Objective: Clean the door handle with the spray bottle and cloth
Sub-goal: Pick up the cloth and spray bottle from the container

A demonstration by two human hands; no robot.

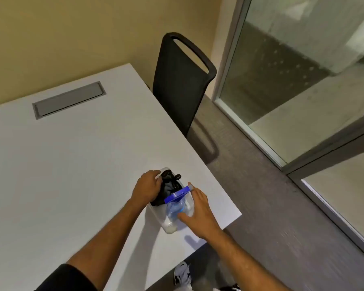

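Observation:
A clear plastic container [171, 227] stands on the white table [72, 164] near its right front corner. Inside lies a clear bluish spray bottle [173, 209] under a blue band [177, 195], with a black cloth [168, 189] bunched at the far end. My left hand [146, 186] curls over the container's left far rim, its fingers closed on the black cloth. My right hand [198, 213] clasps the container's right wall, with the thumb inside against the bottle. No door handle is in view.
A black chair [181, 80] stands at the table's far right side. Glass panels in grey metal frames [282, 160] run along the right, above grey carpet [261, 206]. A grey cable hatch [68, 100] is set in the tabletop. My shoes [182, 274] show below the table edge.

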